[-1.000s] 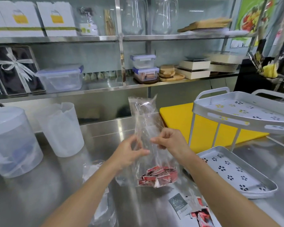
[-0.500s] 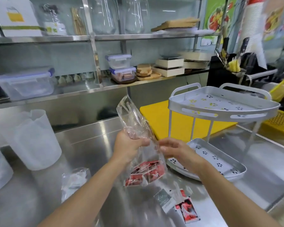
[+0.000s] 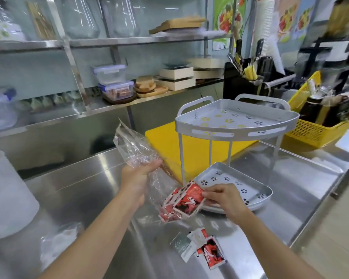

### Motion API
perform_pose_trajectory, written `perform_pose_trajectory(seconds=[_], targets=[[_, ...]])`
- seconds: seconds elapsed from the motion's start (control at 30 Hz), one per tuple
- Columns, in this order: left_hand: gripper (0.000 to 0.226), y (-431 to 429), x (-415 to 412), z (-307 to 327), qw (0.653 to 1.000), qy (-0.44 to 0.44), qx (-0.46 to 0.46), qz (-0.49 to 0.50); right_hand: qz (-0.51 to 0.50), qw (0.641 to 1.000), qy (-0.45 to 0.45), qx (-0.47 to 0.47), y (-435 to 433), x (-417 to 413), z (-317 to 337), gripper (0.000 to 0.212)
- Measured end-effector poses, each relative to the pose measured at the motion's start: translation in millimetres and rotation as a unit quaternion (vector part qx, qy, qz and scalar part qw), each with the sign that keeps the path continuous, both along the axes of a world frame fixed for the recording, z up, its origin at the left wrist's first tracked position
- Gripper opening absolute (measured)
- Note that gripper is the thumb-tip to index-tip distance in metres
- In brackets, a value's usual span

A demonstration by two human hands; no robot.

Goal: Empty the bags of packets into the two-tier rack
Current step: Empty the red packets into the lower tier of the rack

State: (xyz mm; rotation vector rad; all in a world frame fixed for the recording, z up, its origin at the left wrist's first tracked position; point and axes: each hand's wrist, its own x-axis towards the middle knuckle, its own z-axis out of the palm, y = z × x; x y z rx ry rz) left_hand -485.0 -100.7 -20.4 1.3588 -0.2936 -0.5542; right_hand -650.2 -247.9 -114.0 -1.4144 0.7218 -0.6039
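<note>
far left on the steel counter [image 3: 89,190]: a translucent plastic jug [image 3: 8,196], upright, and nearer the camera a second crumpled clear bag [image 3: 58,240], lying flat, contents blurred. left hand [image 3: 138,178] closed around the middle of the clear bag [image 3: 133,150]; bag's long axis runs on a slant, open crinkled mouth pointing up and to the left, filled bottom end pointing down and to the right. red-and-white packets [image 3: 181,202] bunched in that low end, held above the counter, just left of the rack's lower tier [image 3: 250,196]. right hand [image 3: 224,196] pinches the packet end of the bag between thumb and fingertips, at the near-left rim of the lower tier. below the hands, loose packets [image 3: 201,248] lie flat on the counter. two-tier rack [image 3: 236,125] stands upright, upper tier bare, partly on a yellow cutting board [image 3: 169,141]. far right: a yellow basket [image 3: 310,129] holding bottles.
</note>
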Motion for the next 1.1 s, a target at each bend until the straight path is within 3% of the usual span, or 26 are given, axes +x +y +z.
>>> perform_pose_trajectory(seconds=[0.17,0.3,0.47,0.6,0.77,0.9,1.03,1.1], targets=[[0.035,-32,-9,-18,0.998,0.043,0.035,-0.028,-0.125,0.987,0.037,-0.094,-29,-25,9,0.016],[0.057,-62,-22,-26,0.997,0.021,0.038,-0.065,-0.228,0.966,0.037,-0.116,-62,-42,22,0.026],[0.015,-106,-37,-31,0.988,0.067,0.064,-0.127,-0.308,0.94,0.015,-0.145,-95,-53,47,0.033],[0.006,-132,-48,-44,0.965,0.187,0.097,-0.159,-0.309,0.937,0.011,-0.163,-117,-60,57,0.027],[0.019,-160,-57,-77,0.954,0.252,0.062,-0.152,-0.303,0.934,0.039,-0.186,-130,-66,55,0.018],[0.002,-175,-77,-104,0.947,0.283,0.085,-0.128,-0.302,0.926,0.063,-0.218,-141,-69,52,0.028],[0.025,-198,-93,-119,0.942,0.29,0.13,-0.106,-0.279,0.925,0.087,-0.242,-143,-64,46,0.013],[0.028,-205,-100,-126,0.929,0.294,0.175,-0.142,-0.247,0.931,0.093,-0.252,-141,-60,40,0.013]])
